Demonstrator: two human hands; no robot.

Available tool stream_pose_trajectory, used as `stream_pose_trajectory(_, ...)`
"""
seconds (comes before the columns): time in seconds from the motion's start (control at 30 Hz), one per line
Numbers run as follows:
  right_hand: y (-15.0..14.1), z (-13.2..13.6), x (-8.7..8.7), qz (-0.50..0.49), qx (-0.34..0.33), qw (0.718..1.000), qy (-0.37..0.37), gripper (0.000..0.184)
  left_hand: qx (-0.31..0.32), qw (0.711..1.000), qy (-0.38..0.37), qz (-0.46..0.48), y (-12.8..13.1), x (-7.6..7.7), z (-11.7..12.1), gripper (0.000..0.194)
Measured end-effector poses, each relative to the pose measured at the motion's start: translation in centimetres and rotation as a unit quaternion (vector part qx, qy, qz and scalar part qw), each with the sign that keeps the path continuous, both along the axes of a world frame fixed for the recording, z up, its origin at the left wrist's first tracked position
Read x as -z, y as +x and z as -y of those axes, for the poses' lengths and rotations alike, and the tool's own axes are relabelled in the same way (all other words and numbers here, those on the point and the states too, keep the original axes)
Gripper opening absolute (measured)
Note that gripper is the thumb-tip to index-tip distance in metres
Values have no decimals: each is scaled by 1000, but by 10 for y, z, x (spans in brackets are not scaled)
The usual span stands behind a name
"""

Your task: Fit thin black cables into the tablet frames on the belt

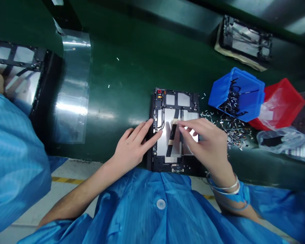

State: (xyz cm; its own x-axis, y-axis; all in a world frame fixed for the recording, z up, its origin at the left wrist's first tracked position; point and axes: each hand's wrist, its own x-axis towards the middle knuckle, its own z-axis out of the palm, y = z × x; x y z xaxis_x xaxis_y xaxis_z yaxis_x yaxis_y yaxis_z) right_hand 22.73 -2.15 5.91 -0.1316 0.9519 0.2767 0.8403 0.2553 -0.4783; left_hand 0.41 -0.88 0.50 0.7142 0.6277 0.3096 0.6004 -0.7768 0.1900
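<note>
An opened tablet (173, 145) lies on the green bench in front of me, its silver batteries, black frame and dark ribbon cable (172, 134) exposed. Pale strips of tape cross the cable. My left hand (133, 144) rests at the tablet's left edge, fingers stretched out and thumb reaching over the frame beside a thin black wire. Over the right battery, my right hand (205, 140) has thumb and index finger pinched close to the upper tape on the ribbon cable. Whatever lies between those fingertips is too small to make out.
To the right stand a blue bin (249, 101) of black cable pieces and a red bin (291, 98). Small white scraps (235, 134) litter the bench nearby. Another opened device (246, 39) sits at the back right. A co-worker's sleeve (15, 162) and tablet (22, 71) are at left.
</note>
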Motion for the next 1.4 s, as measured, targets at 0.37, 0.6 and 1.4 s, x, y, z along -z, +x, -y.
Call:
stream_pose_trajectory(0.37,0,-7,25,199,-111,973,43,30,-2,999,-34,-22,2,1,-1,59)
stream_pose_trajectory(0.6,3,-21,29,269,-89,957,62,36,-3,999,-30,-14,2,1,-2,53)
stream_pose_trajectory(1.4,21,42,14,-100,166,962,-193,48,-194,818,-412,351,9,-17,46,56)
